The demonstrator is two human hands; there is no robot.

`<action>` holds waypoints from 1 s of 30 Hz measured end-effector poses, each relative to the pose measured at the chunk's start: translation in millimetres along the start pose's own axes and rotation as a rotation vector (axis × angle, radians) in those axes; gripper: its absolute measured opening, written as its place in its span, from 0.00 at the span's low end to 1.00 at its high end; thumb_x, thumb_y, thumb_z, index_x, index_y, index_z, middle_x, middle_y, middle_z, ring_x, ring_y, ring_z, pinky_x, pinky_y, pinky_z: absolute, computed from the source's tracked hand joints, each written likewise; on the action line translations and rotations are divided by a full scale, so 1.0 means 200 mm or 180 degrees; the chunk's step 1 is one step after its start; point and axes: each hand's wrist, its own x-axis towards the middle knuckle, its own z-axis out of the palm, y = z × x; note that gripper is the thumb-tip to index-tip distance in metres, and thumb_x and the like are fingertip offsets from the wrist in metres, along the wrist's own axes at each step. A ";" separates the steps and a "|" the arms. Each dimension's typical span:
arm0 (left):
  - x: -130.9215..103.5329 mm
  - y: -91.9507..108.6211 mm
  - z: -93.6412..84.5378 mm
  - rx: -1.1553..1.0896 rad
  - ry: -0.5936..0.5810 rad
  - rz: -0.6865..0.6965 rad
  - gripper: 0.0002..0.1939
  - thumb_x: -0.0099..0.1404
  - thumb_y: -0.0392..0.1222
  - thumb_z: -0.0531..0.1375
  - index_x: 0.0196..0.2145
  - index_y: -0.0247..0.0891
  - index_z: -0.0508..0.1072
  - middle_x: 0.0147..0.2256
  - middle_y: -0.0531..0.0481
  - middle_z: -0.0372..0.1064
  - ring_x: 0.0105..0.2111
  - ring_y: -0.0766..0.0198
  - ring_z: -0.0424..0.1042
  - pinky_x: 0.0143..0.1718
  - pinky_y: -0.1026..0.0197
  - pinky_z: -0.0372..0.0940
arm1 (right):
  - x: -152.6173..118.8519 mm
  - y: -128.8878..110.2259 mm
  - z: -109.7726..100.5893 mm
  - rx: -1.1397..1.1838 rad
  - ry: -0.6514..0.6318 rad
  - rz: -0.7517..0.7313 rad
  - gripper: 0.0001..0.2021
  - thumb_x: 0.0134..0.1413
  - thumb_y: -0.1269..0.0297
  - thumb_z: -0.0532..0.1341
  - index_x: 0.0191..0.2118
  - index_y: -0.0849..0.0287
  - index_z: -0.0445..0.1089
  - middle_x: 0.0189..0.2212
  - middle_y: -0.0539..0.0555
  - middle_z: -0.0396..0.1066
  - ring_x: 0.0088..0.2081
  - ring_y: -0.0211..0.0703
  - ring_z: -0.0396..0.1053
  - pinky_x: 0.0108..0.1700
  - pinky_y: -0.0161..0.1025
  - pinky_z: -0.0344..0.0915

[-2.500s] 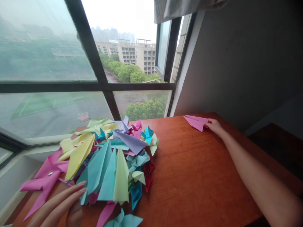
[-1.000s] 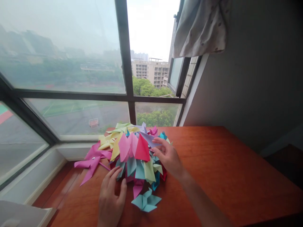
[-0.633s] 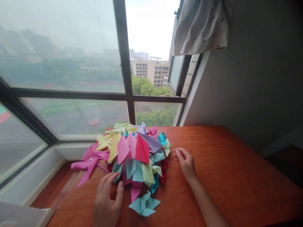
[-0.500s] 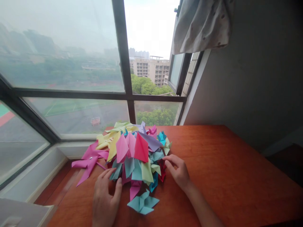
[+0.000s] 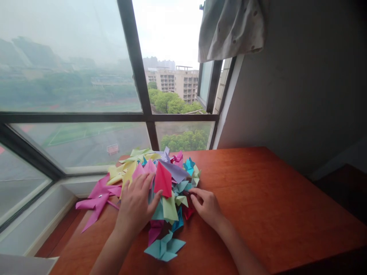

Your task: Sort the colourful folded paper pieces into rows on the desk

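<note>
A heap of folded paper pieces in several colours lies on the wooden table (image 5: 229, 179). My left hand (image 5: 139, 202) reaches over the heap's left front, fingers spread on pink paper (image 5: 149, 167), its thumb at the lower edge of a red folded piece (image 5: 163, 179). At the heap's right side my right hand (image 5: 206, 204) has thumb and forefinger pinched beside a teal piece (image 5: 181, 187) and a dark red one (image 5: 188, 212); what sits between the fingertips is hidden. A teal folded paper (image 5: 165, 247) lies by itself in front.
A magenta paper pinwheel (image 5: 99, 198) rests left of the heap, by the window ledge (image 5: 54, 206). Behind the table stand framed windows (image 5: 86, 117), one pane swung outward. A spotted curtain (image 5: 229, 30) hangs at upper right, beside a grey wall (image 5: 281, 95).
My left hand has moved up and right from the heap's edge onto the pink paper. The right hand keeps its place at the heap's right side, and the camera has turned slightly right.
</note>
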 end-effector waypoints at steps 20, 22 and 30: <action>-0.06 0.03 0.08 -0.0215 -0.0518 0.0412 0.23 0.69 0.49 0.54 0.60 0.42 0.66 0.58 0.41 0.68 0.59 0.47 0.65 0.63 0.39 0.51 | 0.40 0.34 -0.01 0.0470 0.0874 0.0323 0.19 0.57 0.53 0.58 0.50 0.56 0.73 0.51 0.59 0.73 0.54 0.51 0.69 0.57 0.47 0.65; -0.05 0.01 0.08 -0.0040 -0.0474 0.0376 0.22 0.69 0.50 0.54 0.58 0.42 0.68 0.58 0.41 0.68 0.59 0.46 0.64 0.63 0.38 0.51 | 0.40 0.34 0.03 0.0554 0.0721 0.0312 0.19 0.56 0.53 0.59 0.49 0.56 0.74 0.50 0.58 0.74 0.52 0.50 0.71 0.55 0.46 0.66; -0.01 0.02 0.10 0.0559 -0.0328 -0.0106 0.21 0.67 0.49 0.56 0.53 0.37 0.72 0.57 0.34 0.67 0.57 0.39 0.64 0.60 0.31 0.49 | 0.29 0.32 0.02 0.0862 0.0444 0.0258 0.14 0.51 0.60 0.62 0.43 0.57 0.76 0.44 0.56 0.77 0.48 0.49 0.73 0.53 0.43 0.68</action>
